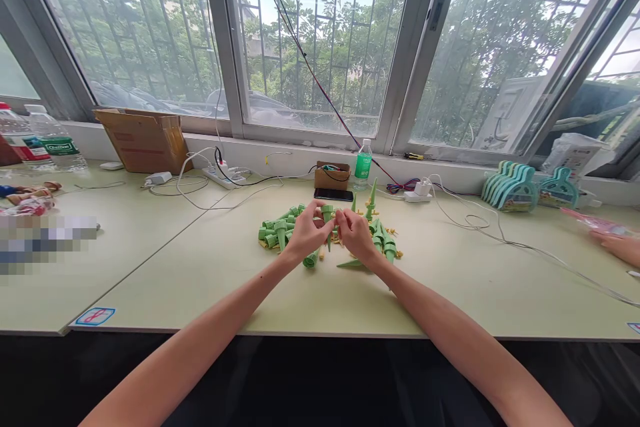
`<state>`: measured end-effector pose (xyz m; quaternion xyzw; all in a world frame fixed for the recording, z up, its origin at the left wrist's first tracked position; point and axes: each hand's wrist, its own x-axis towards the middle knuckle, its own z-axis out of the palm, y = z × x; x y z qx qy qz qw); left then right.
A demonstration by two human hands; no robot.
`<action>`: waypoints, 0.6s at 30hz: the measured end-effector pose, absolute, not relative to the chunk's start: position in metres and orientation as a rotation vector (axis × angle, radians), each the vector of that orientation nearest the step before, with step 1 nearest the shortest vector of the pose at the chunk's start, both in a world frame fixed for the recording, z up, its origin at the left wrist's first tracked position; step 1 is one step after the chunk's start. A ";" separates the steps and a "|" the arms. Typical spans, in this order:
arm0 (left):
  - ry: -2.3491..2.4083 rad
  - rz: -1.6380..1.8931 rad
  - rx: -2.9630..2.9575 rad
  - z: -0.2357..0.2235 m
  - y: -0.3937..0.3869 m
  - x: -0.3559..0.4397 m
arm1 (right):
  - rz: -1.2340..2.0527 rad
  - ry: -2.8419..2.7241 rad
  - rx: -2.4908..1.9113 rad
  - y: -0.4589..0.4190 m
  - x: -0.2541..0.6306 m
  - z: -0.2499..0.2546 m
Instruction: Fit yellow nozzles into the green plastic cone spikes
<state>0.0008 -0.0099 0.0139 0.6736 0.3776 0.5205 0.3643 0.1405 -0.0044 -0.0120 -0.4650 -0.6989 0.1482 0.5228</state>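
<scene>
Both my hands meet over a heap of green plastic cone-shaped spikes (pixel 278 229) on the pale table (pixel 200 280). My left hand (pixel 306 235) is closed, its fingers pinching a green spike (pixel 327 216) that points down. My right hand (pixel 354 232) is closed too, fingertips pinched against the same piece; whether a small yellow part sits in them I cannot tell. More green spikes (pixel 384 240) lie right of my right hand, with small yellow bits (pixel 393 232) among them. One spike (pixel 373 195) stands upright behind the heap.
A black phone (pixel 333 194), a small brown box (pixel 331 176) and a green bottle (pixel 363 165) stand behind the heap. Cables and a power strip (pixel 223 177) run along the windowsill side. A cardboard box (pixel 144 139) is far left, teal plastic pieces (pixel 510 185) far right, and another person's hand (pixel 620 245) at the right edge.
</scene>
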 end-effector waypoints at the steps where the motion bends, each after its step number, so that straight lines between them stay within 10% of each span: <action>1: 0.968 1.339 1.729 0.014 -0.010 0.001 | 0.353 -1.674 -1.120 -0.004 0.141 -0.012; 18: 0.972 1.332 1.741 0.015 -0.011 0.002 | 0.421 -1.686 -1.081 -0.008 0.138 -0.011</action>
